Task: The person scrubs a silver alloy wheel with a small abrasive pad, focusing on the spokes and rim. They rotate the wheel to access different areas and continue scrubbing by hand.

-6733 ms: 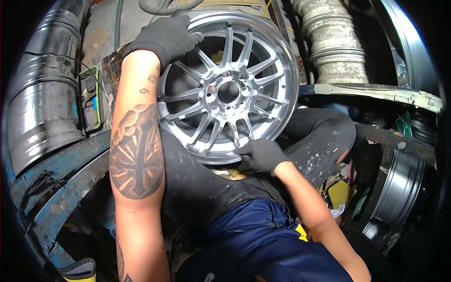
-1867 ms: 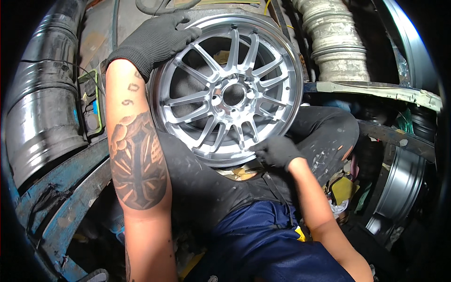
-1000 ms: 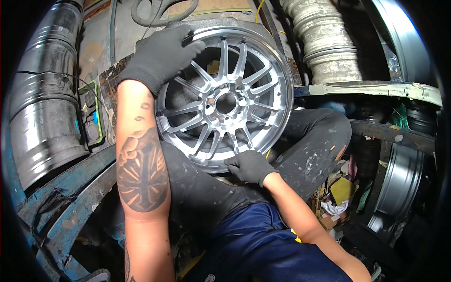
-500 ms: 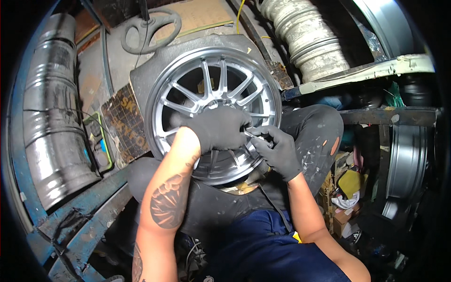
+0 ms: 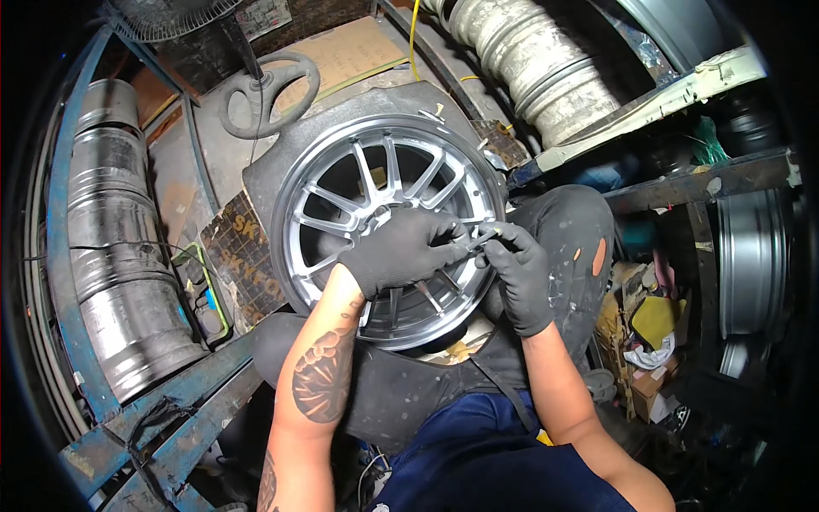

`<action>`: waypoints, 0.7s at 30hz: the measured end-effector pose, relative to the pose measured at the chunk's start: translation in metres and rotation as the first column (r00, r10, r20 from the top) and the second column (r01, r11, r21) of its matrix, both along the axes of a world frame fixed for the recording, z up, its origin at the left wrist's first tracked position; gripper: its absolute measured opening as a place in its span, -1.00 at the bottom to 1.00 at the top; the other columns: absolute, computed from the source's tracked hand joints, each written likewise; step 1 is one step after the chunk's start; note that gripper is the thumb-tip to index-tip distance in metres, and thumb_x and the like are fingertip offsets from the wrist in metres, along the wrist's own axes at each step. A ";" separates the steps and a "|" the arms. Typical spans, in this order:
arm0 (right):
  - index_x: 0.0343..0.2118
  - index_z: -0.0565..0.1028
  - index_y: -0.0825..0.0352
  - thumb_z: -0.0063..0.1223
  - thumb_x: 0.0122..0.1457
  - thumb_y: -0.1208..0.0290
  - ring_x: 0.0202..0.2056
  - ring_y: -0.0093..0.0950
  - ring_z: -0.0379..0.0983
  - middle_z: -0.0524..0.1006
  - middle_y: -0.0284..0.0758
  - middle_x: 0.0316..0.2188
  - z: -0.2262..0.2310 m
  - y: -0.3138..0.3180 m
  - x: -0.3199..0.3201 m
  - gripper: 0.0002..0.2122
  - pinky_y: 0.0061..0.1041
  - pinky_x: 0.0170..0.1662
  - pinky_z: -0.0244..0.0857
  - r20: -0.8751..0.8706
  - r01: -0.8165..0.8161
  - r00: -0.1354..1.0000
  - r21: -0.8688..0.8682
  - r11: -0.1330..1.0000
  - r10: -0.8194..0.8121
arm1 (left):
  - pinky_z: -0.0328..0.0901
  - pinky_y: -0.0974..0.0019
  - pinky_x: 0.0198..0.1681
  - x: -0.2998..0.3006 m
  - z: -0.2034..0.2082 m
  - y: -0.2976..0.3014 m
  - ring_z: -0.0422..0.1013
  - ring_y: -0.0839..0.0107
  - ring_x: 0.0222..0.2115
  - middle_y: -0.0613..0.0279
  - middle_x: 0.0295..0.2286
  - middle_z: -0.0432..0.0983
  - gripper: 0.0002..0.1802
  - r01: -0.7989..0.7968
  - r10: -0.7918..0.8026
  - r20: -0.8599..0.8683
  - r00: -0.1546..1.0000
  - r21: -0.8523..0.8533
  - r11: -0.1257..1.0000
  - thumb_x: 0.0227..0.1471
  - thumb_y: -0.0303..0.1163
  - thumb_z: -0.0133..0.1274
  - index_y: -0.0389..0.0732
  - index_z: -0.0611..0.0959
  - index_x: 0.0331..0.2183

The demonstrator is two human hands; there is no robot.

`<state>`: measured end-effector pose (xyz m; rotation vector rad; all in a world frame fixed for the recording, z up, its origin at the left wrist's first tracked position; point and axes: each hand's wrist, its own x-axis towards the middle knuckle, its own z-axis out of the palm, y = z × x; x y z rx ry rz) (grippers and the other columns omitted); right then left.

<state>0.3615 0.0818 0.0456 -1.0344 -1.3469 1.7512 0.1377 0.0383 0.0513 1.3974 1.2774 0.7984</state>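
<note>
Facing each other at the centre of the head view, the gloved left hand [image 5: 409,252] and gloved right hand [image 5: 520,273] meet at a small, slim piece [image 5: 480,240]. The right thumb and fingers pinch this piece; its type is too small to tell. The left fingers are curled, with thumb and index tip brought close together at its near end; whether they also grip it cannot be told.

Both hands are positioned over a silver multi-spoke wheel [image 5: 368,189], located at the centre of the frame. The left hand covers the lower part of its hub; the right hand overlaps its right edge. The wheel lies face up, its upper edge over a dark grey pad [image 5: 271,162] and its lower edge between the legs in dark trousers [image 5: 409,388].

At the upper left of the frame, a grey steering wheel [image 5: 258,92] lies beyond the pad, beside a tan board [image 5: 354,53]. A fan [image 5: 166,19] is partly visible at the top edge. A row of shiny wheel barrels [image 5: 128,230] occupies the left side, behind a blue metal frame [image 5: 61,256]. Pale, stained barrels [image 5: 542,77] occupy the upper right; another silver rim [image 5: 751,264] stands at the far right.
</note>
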 end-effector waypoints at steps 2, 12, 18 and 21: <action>-0.06 0.61 0.43 0.26 0.35 0.42 -0.31 -0.63 0.51 0.63 -0.37 -0.28 0.001 -0.002 -0.004 -0.78 -0.62 -0.16 0.40 0.003 0.013 1.000 0.004 1.000 -0.013 | 0.42 0.24 -0.25 0.003 -0.010 0.000 0.55 0.41 -0.42 0.16 -0.43 0.67 -0.66 0.008 -0.006 -0.048 0.999 0.053 0.999 0.26 -0.17 0.23 -0.27 0.70 -0.14; -0.14 0.60 0.46 0.28 0.32 0.49 -0.37 -0.69 0.53 0.64 -0.38 -0.35 -0.009 0.007 -0.006 -0.84 -0.69 -0.27 0.43 0.095 0.100 0.990 0.012 0.995 -0.101 | 0.43 0.21 -0.21 0.014 -0.023 0.002 0.60 0.27 -0.40 0.00 -0.42 0.65 -0.75 -0.066 0.098 -0.142 0.985 0.212 0.975 0.16 -0.26 0.26 -0.24 0.73 -0.24; -0.14 0.60 0.45 0.28 0.31 0.51 -0.39 -0.70 0.52 0.65 -0.39 -0.33 -0.012 0.013 -0.001 -0.85 -0.70 -0.28 0.42 0.102 0.113 0.988 0.033 0.993 -0.115 | 0.42 0.27 -0.25 0.022 -0.023 0.005 0.56 0.44 -0.39 0.12 -0.42 0.64 -0.81 -0.115 0.116 0.003 0.993 0.177 0.977 0.12 -0.33 0.29 -0.24 0.71 -0.29; -0.13 0.60 0.44 0.28 0.32 0.50 -0.34 -0.71 0.51 0.64 -0.40 -0.31 -0.009 0.015 -0.001 -0.85 -0.69 -0.24 0.41 0.104 0.092 0.989 0.105 0.990 -0.103 | 0.40 0.31 -0.28 0.026 -0.024 0.007 0.48 0.53 -0.43 0.24 -0.46 0.58 -0.84 -0.116 0.101 0.177 0.979 0.080 0.990 0.11 -0.39 0.29 -0.26 0.65 -0.37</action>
